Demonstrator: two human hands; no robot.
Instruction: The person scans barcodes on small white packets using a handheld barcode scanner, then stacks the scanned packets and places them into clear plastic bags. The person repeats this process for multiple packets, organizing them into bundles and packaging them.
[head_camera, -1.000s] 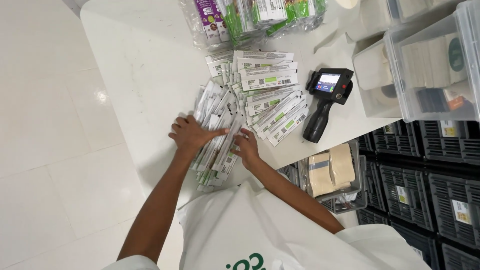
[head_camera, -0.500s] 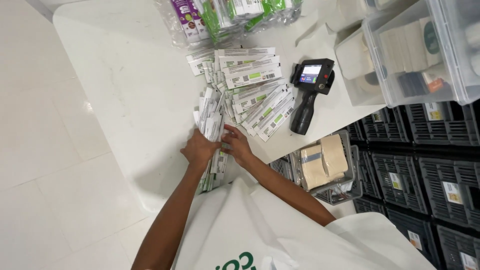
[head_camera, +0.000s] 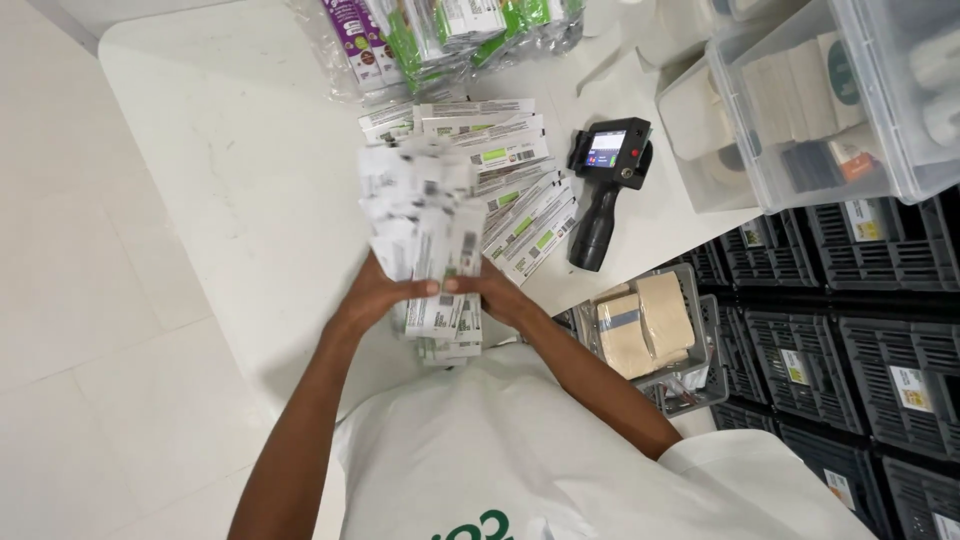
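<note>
Both hands clamped on one thick stack of flat white paper sachets with green and black printed labels (head_camera: 432, 250): left hand (head_camera: 372, 298) wrapped round the near left edge, right hand (head_camera: 500, 296) pressing in from the right, thumbs nearly meeting across the front. Stack lifted off the white tabletop (head_camera: 220, 170) at the near edge, top fanning loose and blurred. Held only at the bottom end, so upper sachets likely to splay and slide out, dropping over the table edge or onto the floor. Squeezed unevenly, stack apt to buckle and spill sideways.

Just beyond, a second spread of the same sachets (head_camera: 510, 190) lying overlapped on the table; falling pieces likely to mix into it and undo any sorting. Just beside that pile, a black handheld device with a small lit screen (head_camera: 605, 190) lying close to the right table edge; a sideways sweep of the forearm could knock it off. Clear plastic bags of purple and green packets (head_camera: 440, 30) at the far end.
</note>
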